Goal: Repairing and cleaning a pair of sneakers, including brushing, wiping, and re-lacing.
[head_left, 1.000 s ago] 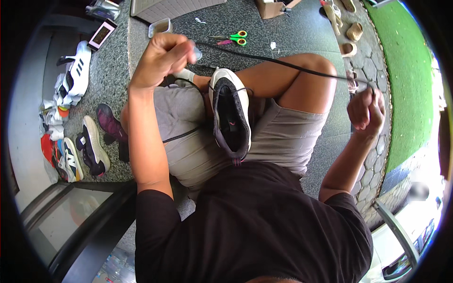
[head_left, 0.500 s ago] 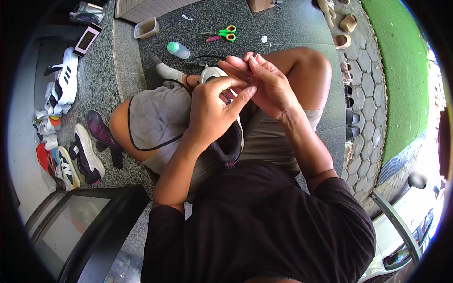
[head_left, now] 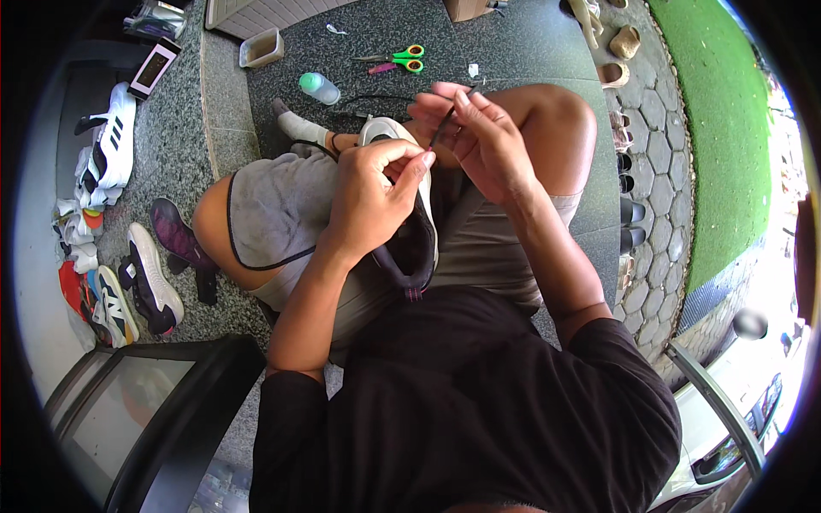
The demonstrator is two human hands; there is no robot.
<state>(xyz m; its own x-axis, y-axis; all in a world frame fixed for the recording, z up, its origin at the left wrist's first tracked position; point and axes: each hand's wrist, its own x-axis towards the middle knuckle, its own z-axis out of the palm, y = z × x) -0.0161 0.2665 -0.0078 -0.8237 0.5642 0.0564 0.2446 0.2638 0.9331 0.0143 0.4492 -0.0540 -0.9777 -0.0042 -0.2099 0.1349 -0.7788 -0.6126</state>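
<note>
Both hands over shoe (head_left: 409,244); black lace (head_left: 442,128) pinched in right fingers (head_left: 469,115).

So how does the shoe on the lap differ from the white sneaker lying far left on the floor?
The shoe on the lap is dark inside with a white toe, touched by the left hand; the white sneaker has black stripes and lies untouched on the floor. Both are sports shoes.

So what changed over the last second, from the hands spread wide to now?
Both hands came in from stretching the lace wide. The left hand now rests on the shoe in the lap; the right hand pinches the black lace end just above it. The shoe stayed in the lap, and the scissors and small bottle stayed on the floor.
</note>
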